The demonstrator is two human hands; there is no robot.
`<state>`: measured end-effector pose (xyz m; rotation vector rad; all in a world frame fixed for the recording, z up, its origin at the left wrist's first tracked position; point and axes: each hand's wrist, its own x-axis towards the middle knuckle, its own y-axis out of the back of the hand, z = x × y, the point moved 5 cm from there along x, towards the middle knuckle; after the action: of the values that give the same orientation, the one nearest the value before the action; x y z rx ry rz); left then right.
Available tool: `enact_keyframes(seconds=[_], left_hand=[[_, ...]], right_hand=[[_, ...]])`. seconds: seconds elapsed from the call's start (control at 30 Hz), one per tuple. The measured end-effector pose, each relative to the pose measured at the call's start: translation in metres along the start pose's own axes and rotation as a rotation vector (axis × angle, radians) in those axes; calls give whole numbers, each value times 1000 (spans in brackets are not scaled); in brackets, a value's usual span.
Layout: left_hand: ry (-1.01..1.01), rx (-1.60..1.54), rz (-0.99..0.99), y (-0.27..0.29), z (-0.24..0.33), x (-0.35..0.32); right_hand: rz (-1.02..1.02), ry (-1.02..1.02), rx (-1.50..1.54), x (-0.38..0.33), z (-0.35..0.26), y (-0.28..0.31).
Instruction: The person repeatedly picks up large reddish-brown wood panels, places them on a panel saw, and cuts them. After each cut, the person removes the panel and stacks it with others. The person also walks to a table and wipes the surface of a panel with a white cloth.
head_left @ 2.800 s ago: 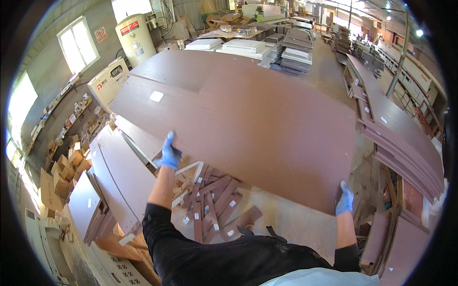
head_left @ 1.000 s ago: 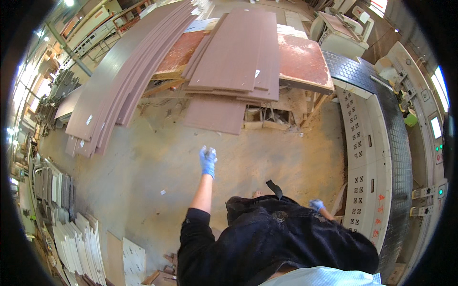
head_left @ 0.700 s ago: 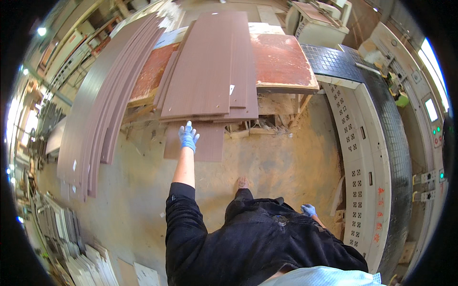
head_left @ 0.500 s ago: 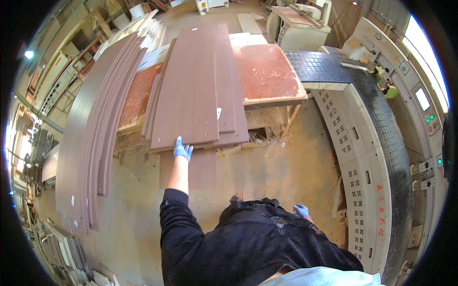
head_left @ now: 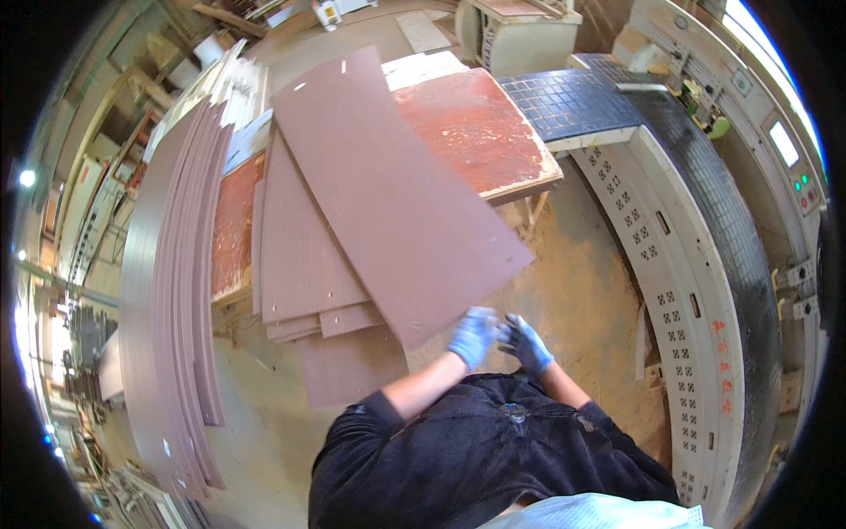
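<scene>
Top brown board (head_left: 397, 203) is skewed across the brown stack (head_left: 304, 256), its near edge just ahead of the left hand (head_left: 476, 337). Right hand (head_left: 527, 344) is held just beside it; closure of either can't be told. Stack is seen left of the grip, red table (head_left: 467, 123) beyond, black-topped machine (head_left: 731, 203) right.

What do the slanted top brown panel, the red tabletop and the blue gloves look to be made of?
Brown panel: probably wood-based board with a smooth, low-sheen finish, judging by its flat, uniform face.
Red tabletop: likely painted or coated wood; pale scuffs and a worn, light rim suggest it.
Blue gloves: matte, close-fitting; fabric or rubber, unclear.
</scene>
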<state>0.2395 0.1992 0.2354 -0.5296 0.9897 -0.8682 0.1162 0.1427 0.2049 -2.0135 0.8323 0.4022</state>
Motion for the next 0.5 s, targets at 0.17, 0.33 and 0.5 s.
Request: enact_keyframes(seconds=[0.17, 0.33, 0.5], left_hand=[[-558, 625, -174, -135, 17, 32], [-836, 851, 107, -109, 60, 115], [-986, 625, 484, -108, 58, 158]], right_hand=[[-205, 183, 360, 63, -62, 16], [160, 159, 198, 84, -148, 58], [278, 177, -138, 85, -213, 89]])
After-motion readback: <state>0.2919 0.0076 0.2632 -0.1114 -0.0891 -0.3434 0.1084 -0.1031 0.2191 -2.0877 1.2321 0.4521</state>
